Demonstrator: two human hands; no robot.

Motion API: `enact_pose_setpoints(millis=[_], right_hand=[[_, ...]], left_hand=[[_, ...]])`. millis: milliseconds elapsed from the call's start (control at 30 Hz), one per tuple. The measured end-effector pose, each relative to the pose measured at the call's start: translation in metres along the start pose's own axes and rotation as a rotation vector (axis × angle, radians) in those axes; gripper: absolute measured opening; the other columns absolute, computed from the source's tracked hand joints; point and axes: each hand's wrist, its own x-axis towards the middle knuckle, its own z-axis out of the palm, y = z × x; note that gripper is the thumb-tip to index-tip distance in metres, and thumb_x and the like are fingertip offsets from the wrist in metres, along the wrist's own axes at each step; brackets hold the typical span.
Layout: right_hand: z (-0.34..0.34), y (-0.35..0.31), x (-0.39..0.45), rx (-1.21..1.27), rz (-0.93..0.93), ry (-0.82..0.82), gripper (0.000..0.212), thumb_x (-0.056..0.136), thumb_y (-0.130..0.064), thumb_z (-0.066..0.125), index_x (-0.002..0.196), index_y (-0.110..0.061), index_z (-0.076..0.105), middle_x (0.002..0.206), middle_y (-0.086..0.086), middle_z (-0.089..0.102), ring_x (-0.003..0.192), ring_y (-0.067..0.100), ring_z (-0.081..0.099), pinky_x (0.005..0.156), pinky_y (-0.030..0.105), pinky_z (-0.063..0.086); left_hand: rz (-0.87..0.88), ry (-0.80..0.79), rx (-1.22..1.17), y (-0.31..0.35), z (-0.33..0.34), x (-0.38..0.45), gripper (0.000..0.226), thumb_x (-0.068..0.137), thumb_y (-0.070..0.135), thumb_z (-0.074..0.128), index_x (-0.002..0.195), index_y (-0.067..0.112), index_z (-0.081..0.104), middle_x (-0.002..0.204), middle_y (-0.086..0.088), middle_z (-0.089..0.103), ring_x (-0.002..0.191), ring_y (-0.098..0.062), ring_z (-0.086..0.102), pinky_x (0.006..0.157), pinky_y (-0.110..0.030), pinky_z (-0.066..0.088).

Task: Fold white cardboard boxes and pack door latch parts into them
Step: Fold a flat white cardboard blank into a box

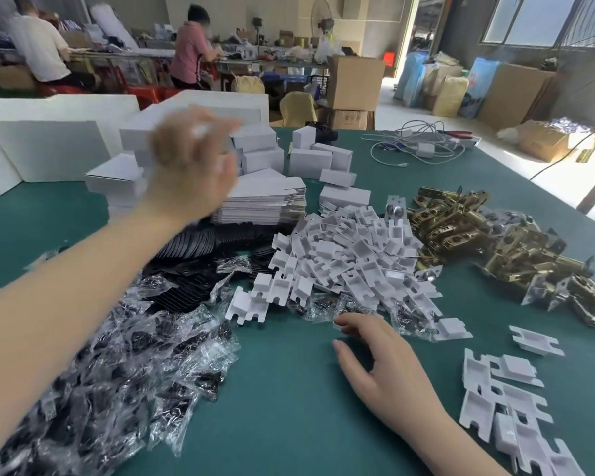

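My left hand [193,159] is raised and motion-blurred over the far left of the green table, in front of a pile of folded white boxes [310,159]; whether it holds anything is unclear. Beside it lies a stack of flat white box blanks [261,201]. My right hand [375,359] rests low over the table with fingers relaxed and spread, its fingertips at the edge of some small clear bags [323,309]. A heap of white inserts [351,255] fills the middle. Brass door latch parts [495,242] are piled to the right.
Clear bags of black parts [117,372] cover the near left, with black plates [193,242] behind them. More white inserts [509,407] lie near right. White cables [419,146] sit at the far edge. Large white cartons [49,146] stand far left. Two people work at a back bench.
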Motion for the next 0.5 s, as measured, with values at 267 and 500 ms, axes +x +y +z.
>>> enact_pose_setpoints(millis=[267, 500], right_hand=[[0.0, 0.002, 0.002, 0.005, -0.005, -0.003, 0.026, 0.094, -0.029, 0.06, 0.12, -0.033, 0.059, 0.109, -0.022, 0.056, 0.106, -0.005, 0.054, 0.09, 0.017, 0.044], [0.001, 0.001, 0.003, 0.018, -0.007, 0.016, 0.028, 0.094, -0.028, 0.059, 0.122, -0.031, 0.059, 0.108, -0.019, 0.056, 0.103, -0.004, 0.054, 0.091, 0.025, 0.047]], left_hand=[[-0.123, -1.055, 0.403, 0.024, 0.032, -0.021, 0.05, 0.097, 0.012, 0.048, 0.146, 0.021, 0.038, 0.123, -0.011, 0.061, 0.112, -0.032, 0.058, 0.076, -0.035, 0.045], [-0.586, -0.306, -0.17, 0.042, -0.006, 0.009, 0.02, 0.097, 0.011, 0.05, 0.104, 0.008, 0.069, 0.084, -0.005, 0.065, 0.081, -0.029, 0.062, 0.064, -0.027, 0.041]])
